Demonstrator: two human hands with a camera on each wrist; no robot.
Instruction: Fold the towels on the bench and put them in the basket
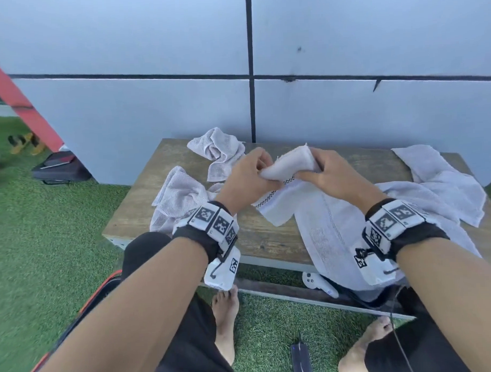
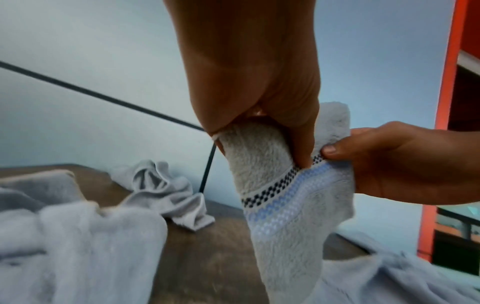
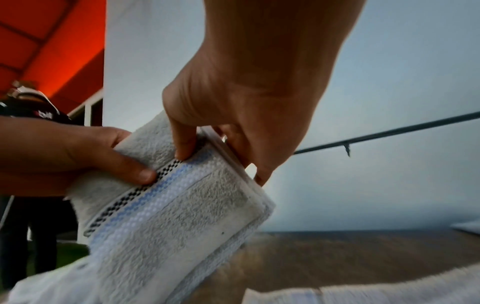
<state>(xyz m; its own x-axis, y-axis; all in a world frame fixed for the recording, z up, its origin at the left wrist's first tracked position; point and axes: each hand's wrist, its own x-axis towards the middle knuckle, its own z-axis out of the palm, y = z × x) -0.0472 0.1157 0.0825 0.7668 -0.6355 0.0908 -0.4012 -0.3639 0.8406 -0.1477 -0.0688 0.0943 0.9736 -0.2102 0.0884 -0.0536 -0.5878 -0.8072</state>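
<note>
A white towel (image 1: 317, 211) with a checked and blue stripe lies across the wooden bench (image 1: 268, 240) and hangs over its front edge. Its far end is lifted above the bench. My left hand (image 1: 247, 177) pinches that end (image 2: 259, 160) on one side, and my right hand (image 1: 324, 172) pinches it (image 3: 182, 197) on the other, thumbs near the stripe. Crumpled towels lie at the back (image 1: 218, 150), at the left (image 1: 178, 196) and at the right (image 1: 444, 179) of the bench. No basket is in view.
A grey panelled wall (image 1: 347, 98) rises right behind the bench. Green artificial grass (image 1: 45, 234) surrounds it. A white controller (image 1: 317, 283) lies under the bench, a dark device (image 1: 300, 359) sits by my bare feet, and a dark bag (image 1: 60, 167) lies at the left.
</note>
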